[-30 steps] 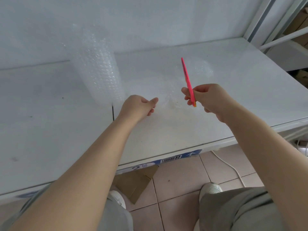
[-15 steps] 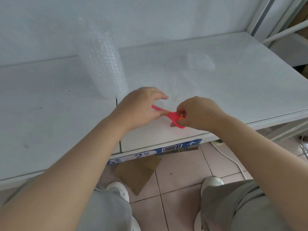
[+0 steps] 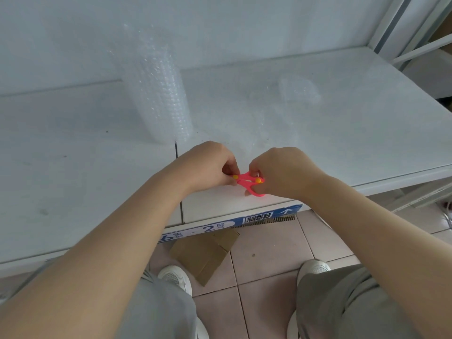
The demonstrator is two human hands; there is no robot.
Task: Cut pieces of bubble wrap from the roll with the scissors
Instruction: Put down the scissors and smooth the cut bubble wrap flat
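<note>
Small pink scissors (image 3: 248,182) with yellow dots are held between both hands over the front of the white table (image 3: 342,143). My left hand (image 3: 208,165) pinches their left end, my right hand (image 3: 283,172) grips the handle loops on the right. The blades are mostly hidden by my fingers. A clear roll of bubble wrap (image 3: 159,94) stands upright behind my left hand. Its loose sheet (image 3: 244,118) lies flat across the table to the right. A small cut piece (image 3: 298,90) of bubble wrap rests farther back on the right.
The table's front edge carries a blue and white label strip (image 3: 244,221). A flattened brown cardboard piece (image 3: 208,253) lies on the tiled floor by my shoes. A white metal shelf frame (image 3: 415,33) stands at the right.
My right hand brought the scissors down from an upright hold to the table's front. My left hand came over and took hold of their other end.
</note>
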